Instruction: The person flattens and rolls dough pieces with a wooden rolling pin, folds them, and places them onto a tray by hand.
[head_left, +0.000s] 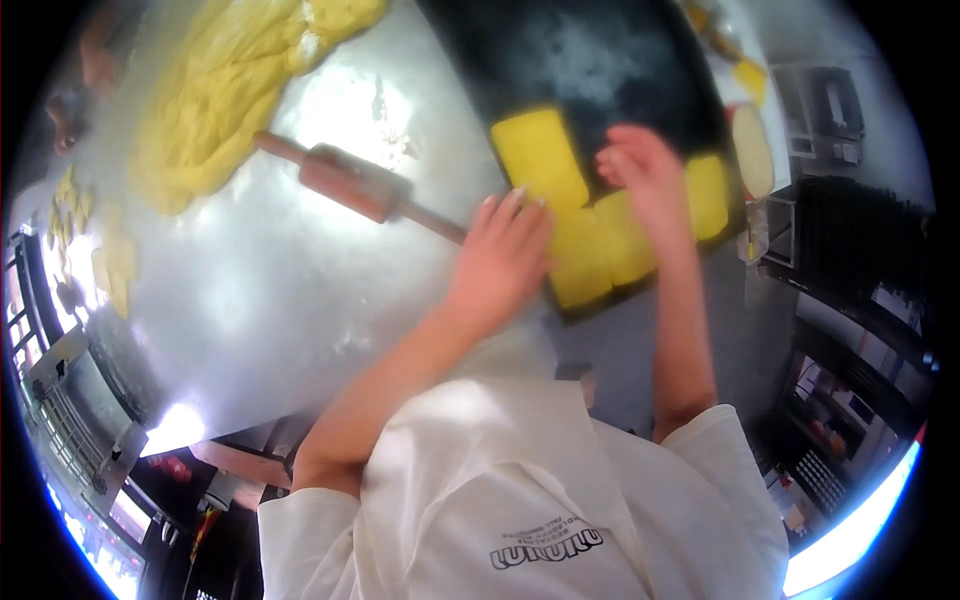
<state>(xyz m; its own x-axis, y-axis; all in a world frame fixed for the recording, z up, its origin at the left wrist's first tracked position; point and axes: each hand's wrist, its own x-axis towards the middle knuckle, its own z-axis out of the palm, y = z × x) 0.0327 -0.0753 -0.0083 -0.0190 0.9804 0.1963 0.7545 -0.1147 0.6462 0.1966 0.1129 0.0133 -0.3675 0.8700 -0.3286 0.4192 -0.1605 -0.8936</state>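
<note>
My left hand (503,255) is open, its fingers spread at the left edge of the yellow dough pieces, fingertips at the lower corner of one rectangular piece (541,158). Over the black tray (590,50) is my right hand (645,165), its fingers curled in; whether anything is inside them is hidden. Along the tray's near end lie more flat yellow pieces, among them one (580,265) by my left hand and one (708,198) right of my right forearm. A wooden rolling pin (350,182) rests on the metal table, one handle reaching toward my left hand.
A large mass of yellow dough (215,95) spreads over the metal table (250,290) at the upper left. Smaller dough scraps (115,265) lie at the far left. Another person's hand (97,68) shows at the upper left edge. Dark racks (850,250) stand at the right.
</note>
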